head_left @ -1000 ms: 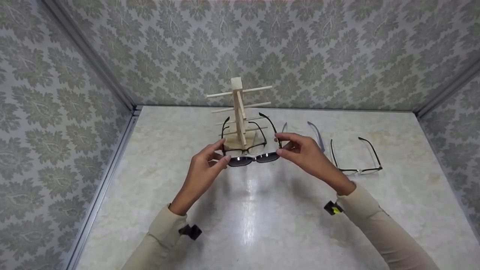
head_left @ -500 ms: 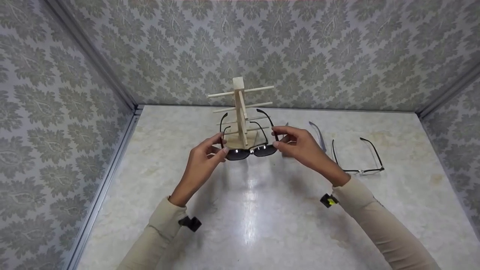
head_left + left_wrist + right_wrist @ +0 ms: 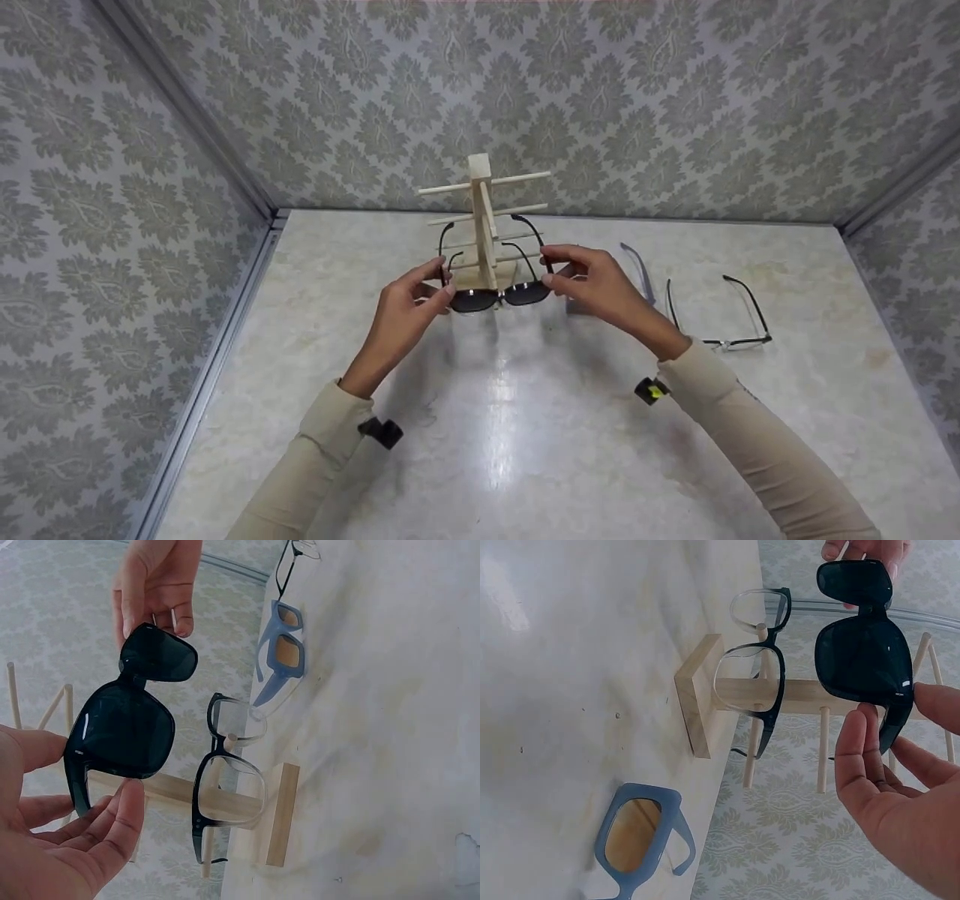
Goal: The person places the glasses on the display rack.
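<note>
Your left hand [image 3: 405, 307] pinches the left side of the dark sunglasses [image 3: 474, 301], held before the wooden stand [image 3: 479, 166] (clear-lensed glasses [image 3: 198, 799] sit lower on it); your right hand [image 3: 596, 283] pinches the right. Should either hand dip, tilted sunglasses might knock that lower pair loose.

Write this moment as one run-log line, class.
left hand: grips dark sunglasses | right hand: grips same pair | wooden stand: holds clear glasses | blue-framed glasses: on table
</note>
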The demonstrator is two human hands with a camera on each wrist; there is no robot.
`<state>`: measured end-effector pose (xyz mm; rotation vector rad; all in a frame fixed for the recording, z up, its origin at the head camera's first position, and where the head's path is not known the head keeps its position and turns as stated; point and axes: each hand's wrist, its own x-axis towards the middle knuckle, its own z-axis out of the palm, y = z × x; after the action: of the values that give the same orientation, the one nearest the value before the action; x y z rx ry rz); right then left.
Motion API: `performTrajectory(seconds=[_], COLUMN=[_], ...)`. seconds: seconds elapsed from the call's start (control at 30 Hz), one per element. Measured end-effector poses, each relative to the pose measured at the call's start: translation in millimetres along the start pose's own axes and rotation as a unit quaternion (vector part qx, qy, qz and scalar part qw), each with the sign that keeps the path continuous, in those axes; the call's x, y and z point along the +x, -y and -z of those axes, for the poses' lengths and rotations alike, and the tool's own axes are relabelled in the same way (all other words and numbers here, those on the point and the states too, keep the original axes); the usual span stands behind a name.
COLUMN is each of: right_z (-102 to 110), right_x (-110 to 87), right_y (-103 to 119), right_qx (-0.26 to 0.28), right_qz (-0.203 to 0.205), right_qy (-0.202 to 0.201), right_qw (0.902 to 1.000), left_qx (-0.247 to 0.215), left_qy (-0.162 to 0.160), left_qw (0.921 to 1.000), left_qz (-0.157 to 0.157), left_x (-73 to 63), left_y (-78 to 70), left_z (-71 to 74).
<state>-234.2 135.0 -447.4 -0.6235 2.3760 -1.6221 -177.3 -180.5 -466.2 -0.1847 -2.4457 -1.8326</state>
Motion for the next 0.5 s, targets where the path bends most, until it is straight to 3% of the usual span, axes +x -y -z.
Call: performTrajectory(seconds=[0.2,0.5], right_z=[0.3,-2.2], right_x=[8.8,19.1], right_y=[-2.2,-2.3], right_qx=[0.001,0.033], right_qz=[0.008,0.001], right_qy=[-0.007,-0.012], right_qw=[0.9999,0.9994], left_qx=[0.009,-0.013], left_qy=[-0.002,0.008], left_qw=[0.9999,0.9995], left_qz=[0.011,0.028], left_x=[8.8,22.4], left_y=[-0.4,2.8], left_z=[1.9,6.9])
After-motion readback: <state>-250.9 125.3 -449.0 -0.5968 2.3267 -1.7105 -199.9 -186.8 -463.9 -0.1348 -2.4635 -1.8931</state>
